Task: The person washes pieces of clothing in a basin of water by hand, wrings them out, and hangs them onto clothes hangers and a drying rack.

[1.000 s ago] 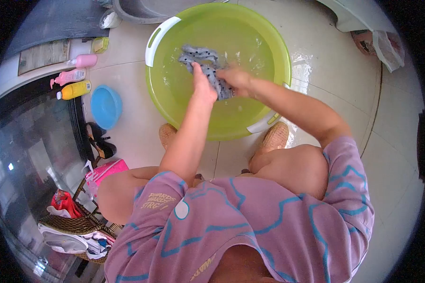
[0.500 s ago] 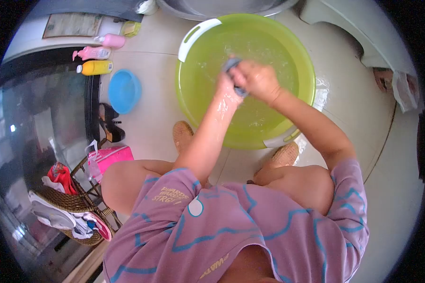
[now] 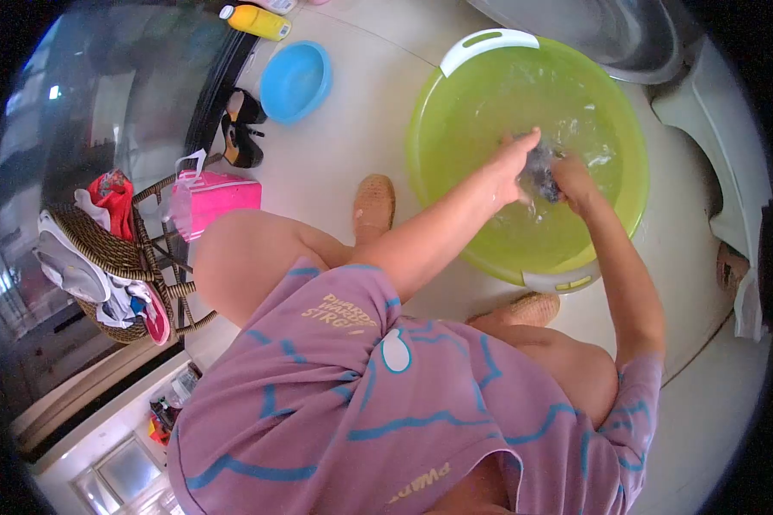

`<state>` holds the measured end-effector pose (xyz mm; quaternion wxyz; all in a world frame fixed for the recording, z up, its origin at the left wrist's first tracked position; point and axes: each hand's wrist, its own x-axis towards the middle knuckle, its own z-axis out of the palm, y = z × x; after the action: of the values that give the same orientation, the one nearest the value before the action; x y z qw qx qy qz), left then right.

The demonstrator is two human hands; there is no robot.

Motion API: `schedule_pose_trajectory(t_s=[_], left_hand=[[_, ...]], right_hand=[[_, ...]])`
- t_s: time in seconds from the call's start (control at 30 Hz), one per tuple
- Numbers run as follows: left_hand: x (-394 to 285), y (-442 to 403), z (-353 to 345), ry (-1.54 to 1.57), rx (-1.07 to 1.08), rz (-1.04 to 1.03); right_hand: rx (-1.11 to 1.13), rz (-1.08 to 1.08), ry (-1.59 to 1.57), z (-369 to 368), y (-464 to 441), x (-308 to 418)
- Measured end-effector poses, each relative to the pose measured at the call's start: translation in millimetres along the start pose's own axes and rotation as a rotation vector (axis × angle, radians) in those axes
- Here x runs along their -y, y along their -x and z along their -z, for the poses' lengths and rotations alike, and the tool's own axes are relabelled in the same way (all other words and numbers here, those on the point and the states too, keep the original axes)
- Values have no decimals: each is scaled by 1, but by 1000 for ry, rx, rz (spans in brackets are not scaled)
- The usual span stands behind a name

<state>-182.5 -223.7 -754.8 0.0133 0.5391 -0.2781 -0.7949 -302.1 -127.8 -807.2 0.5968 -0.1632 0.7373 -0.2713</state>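
Observation:
A wet dark grey cloth (image 3: pixel 538 172) is between my hands over the water in the green basin (image 3: pixel 438 209). My right hand (image 3: pixel 573 182) is closed on its right side. My left hand (image 3: pixel 513 168) is at the cloth's left side, thumb stretched out and fingers apart; some of its fingers are hidden. Splashes and ripples surround the cloth, whose exact kind I cannot make out. The basin has white handles at its upper left and lower right rim.
A blue bowl (image 3: pixel 295 82), black heeled shoes (image 3: pixel 242 129) and a pink bag (image 3: pixel 219 202) sit on the floor to the left. A woven stool (image 3: pixel 94 245) bears shoes and cloth. A yellow bottle (image 3: pixel 256 22) lies farther up; a metal basin (image 3: pixel 601 34) stands behind the green one.
The view has shifted, so the basin now appears farther right. My hands, earlier clasped together around the cloth, have moved apart; my left fingers have spread while my right hand keeps the cloth.

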Motion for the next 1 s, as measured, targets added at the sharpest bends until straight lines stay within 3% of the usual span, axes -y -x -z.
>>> schedule_pose_trajectory(t_s=[0.1,0.17,0.2,0.23,0.37,0.4,0.47,0.5,0.6,0.63,0.73,0.83,0.93,1.0], left_hand=[[5,-28,4,374,407,116],[3,-23,11,271,492,89],[-4,-17,10,209,551,80],[-16,18,-1,196,434,61],[-5,3,7,304,501,-17],[-3,-1,9,355,502,-15],[11,-24,-2,391,263,-31],[15,-32,8,314,235,17],[-7,-2,18,-142,12,-184],[-15,-2,18,-191,-65,-92],[-17,-6,24,108,-17,-66],[-9,-10,22,124,-8,19],[-5,-7,13,223,208,104],[-10,-13,16,215,377,54]], right_hand=[[-468,456,-110,-40,36,13],[-443,448,16,-58,109,56],[-459,547,91,-67,122,59],[-477,646,168,-72,131,63],[-694,857,403,-64,95,52],[-714,839,428,-56,77,49],[-775,761,489,-33,46,33],[-804,694,543,-26,33,26],[-851,460,627,-12,10,4],[-835,391,590,-13,8,0],[-548,510,842,-21,3,-15],[-267,361,585,-20,-16,-13],[-347,273,179,-28,21,23],[-408,444,-29,-47,72,48]])
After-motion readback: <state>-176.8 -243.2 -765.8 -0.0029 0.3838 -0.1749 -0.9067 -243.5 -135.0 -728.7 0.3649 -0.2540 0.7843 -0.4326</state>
